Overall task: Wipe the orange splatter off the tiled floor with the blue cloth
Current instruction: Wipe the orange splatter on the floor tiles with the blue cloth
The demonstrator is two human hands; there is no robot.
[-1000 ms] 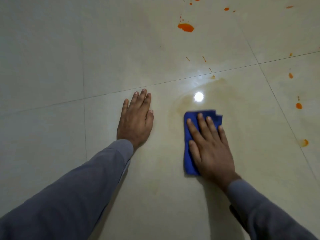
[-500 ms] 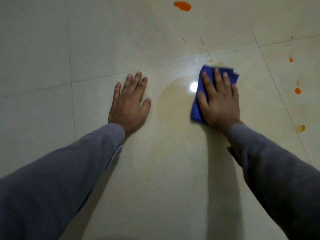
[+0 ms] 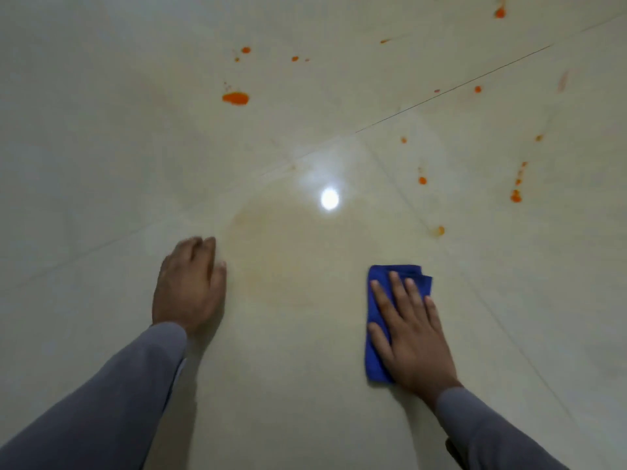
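**Cloth pulled back toward the near side, most of the splatter not touched yet**

Starting on the left: the left hand [image 3: 190, 283] is planted on the tiled floor [image 3: 101, 164] as a prop, holding nothing. It's a bit blurred, so I can't say exactly how the fingers lie, but they look fairly flat. It's basically where it was half a second ago.

In the middle there's a faint orange haze [image 3: 271, 259], a smeared ring where the wiping has been going on. It reads as thinned residue, not clean tile, so I'd guess it wants another pass.

On the right is what changed. The right hand [image 3: 412, 334] is spread flat with straight fingers, pressing the blue cloth [image 3: 375, 334] to the floor. Half a second ago that hand and cloth were pushed out far from the body; now they've come back close and off to the right of the haze. Looks like the return stroke of a scrub.

The orange splatter [image 3: 235, 98] is all farther out: a big blob, plus dots [image 3: 515, 196] toward the right side. Plenty left to do.
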